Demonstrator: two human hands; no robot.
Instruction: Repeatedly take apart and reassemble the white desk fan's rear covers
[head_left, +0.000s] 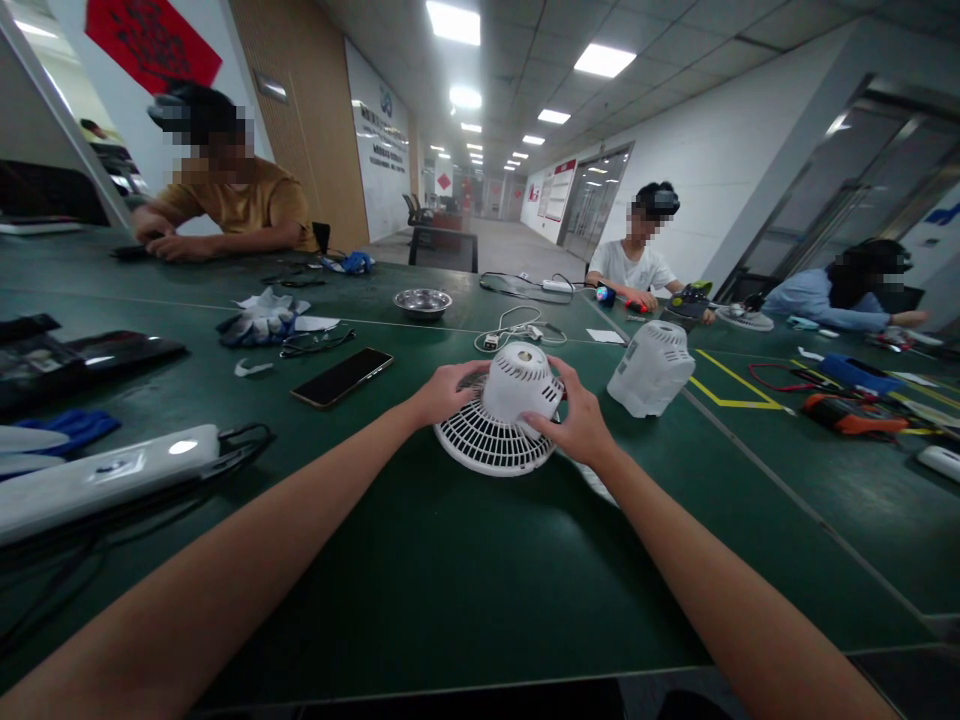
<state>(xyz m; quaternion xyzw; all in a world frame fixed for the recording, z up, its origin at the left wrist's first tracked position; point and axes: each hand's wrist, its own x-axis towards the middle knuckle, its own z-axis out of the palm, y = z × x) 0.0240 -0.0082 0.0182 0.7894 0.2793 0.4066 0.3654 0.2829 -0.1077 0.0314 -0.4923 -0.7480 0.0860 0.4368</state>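
In front of me on the green table, a white fan head point(517, 392) lies with its round slotted grille point(491, 445) down and its motor housing up. My left hand point(448, 393) holds it from the left, its fingers reaching over the grille and behind the housing. On the other side, my right hand point(577, 415) is closed around the housing, thumb across its near face. A pale, flat piece point(598, 483) shows partly under my right wrist. To the right of that hand stands a separate white plastic housing point(651, 368).
At left are a phone point(343, 377), gloves point(262, 318) and a long white device point(112, 482). A metal bowl point(423, 303) and a coiled white cable point(523, 330) lie beyond the fan head. An orange multimeter point(853, 413) is at right. Three people sit around the table.
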